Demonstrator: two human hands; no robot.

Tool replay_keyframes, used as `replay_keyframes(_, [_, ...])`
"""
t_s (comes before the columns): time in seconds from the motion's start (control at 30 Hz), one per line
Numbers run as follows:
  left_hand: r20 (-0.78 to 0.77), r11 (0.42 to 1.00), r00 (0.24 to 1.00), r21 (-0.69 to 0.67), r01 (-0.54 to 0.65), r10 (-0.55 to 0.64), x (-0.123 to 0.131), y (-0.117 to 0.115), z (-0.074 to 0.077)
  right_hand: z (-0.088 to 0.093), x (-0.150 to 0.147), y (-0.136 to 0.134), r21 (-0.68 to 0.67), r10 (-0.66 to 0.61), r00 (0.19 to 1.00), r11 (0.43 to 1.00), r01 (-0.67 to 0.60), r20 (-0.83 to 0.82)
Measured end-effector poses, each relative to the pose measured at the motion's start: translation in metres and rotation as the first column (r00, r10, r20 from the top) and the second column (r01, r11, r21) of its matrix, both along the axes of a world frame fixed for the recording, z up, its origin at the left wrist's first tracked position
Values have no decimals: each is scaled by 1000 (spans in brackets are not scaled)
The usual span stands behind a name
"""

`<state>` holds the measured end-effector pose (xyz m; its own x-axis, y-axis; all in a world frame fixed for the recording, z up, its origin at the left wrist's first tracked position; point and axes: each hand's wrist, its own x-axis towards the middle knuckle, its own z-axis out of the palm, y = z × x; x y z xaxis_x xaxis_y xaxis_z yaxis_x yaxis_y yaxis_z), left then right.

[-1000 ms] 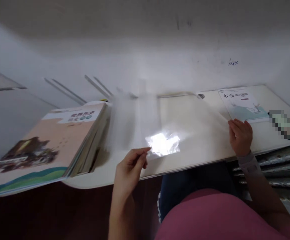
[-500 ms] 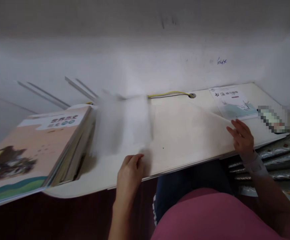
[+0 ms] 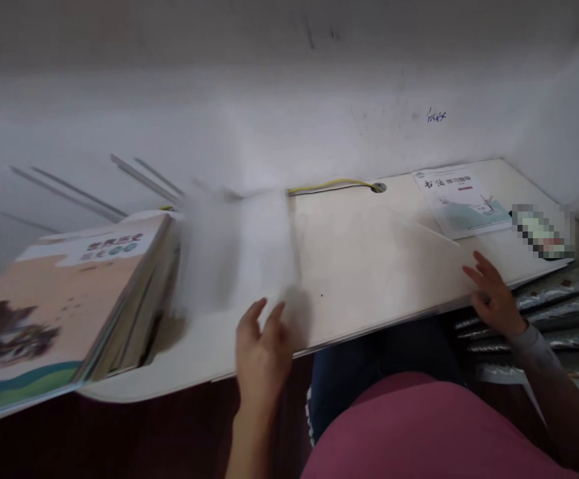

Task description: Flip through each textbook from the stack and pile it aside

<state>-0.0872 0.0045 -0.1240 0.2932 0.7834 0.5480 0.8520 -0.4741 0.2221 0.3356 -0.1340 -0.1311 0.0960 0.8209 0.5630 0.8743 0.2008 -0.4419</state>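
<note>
My left hand (image 3: 264, 346) is at the desk's front edge, fingers apart and raised, with nothing visible between them. Just beyond its fingertips is a whitish, sheet-like shape (image 3: 234, 253), too blurred to name. My right hand (image 3: 496, 296) hovers over the front edge farther right, fingers spread and partly bent, and looks bare. A faint pale edge (image 3: 433, 233) runs close to its fingertips; I cannot make out what it belongs to. Beyond that hand a thin booklet (image 3: 463, 199) with a white and green cover lies flat on the white desk (image 3: 349, 266).
A thick stack of books (image 3: 70, 286), a peach-covered one on top, stands at the left end. A phone-like object (image 3: 541, 233), pixelated, lies at the right. A yellow cable (image 3: 329, 185) runs along the wall into a round hole (image 3: 379, 187). Patterned silvery panels (image 3: 558, 313) are below right.
The fingers of my left hand have gone from pinched together to apart. My right hand has shifted slightly right and down. The whole view has drifted a little.
</note>
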Motion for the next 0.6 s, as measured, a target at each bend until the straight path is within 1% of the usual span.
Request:
replay_keyframes(0.03, [-2, 996, 996, 3, 87, -87, 9, 2, 4, 3, 6, 0, -6, -54, 990, 999, 54, -130])
replay_keyframes(0.07, [-32, 986, 985, -15, 167, -168, 19, 5, 7, 6, 14, 2, -28, -104, 956, 995, 100, -276])
replay_keyframes(0.1, [-84, 973, 970, -55, 222, -226, 28, 8, 9, 10, 23, 5, -74, -147, 896, 989, 127, -419])
replay_keyframes(0.13, [-149, 962, 952, -113, 250, -266, 35, 11, 10, 13, 31, 9, -145, -184, 819, 982, 124, -544])
replay_keyframes(0.17, [-215, 950, 933, -179, 254, -290, 41, 14, 9, 17, 39, 15, -230, -218, 738, 969, 86, -639])
replay_keyframes(0.23, [-314, 927, 892, -293, 236, -326, 48, 20, 5, 23, 48, 32, -375, -276, 605, 926, -40, -747])
replay_keyframes(0.27, [-344, 918, 876, -326, 226, -338, 49, 21, 2, 25, 49, 42, -409, -292, 557, 907, -96, -778])
replay_keyframes(0.3, [-363, 914, 866, -342, 218, -343, 49, 23, -1, 29, 46, 53, -423, -293, 527, 895, -143, -798])
replay_keyframes(0.33, [-375, 915, 862, -344, 213, -342, 48, 24, -4, 33, 41, 64, -416, -275, 518, 892, -178, -810])
replay_keyframes(0.37, [-382, 918, 860, -337, 210, -337, 47, 24, -6, 38, 35, 75, -394, -239, 530, 897, -201, -814])
replay_keyframes(0.4, [-386, 922, 861, -327, 209, -332, 46, 24, -8, 45, 27, 85, -365, -190, 566, 906, -212, -802])
replay_keyframes(0.47, [-389, 927, 863, -316, 205, -323, 45, 23, -9, 63, 12, 100, -284, -64, 698, 937, -204, -713])
replay_keyframes(0.53, [-392, 929, 865, -315, 194, -314, 46, 23, -8, 80, 4, 107, -205, 36, 816, 961, -187, -577])
replay_keyframes(0.6, [-396, 930, 868, -322, 176, -301, 49, 22, -6, 89, 8, 111, -186, 44, 883, 971, -147, -467])
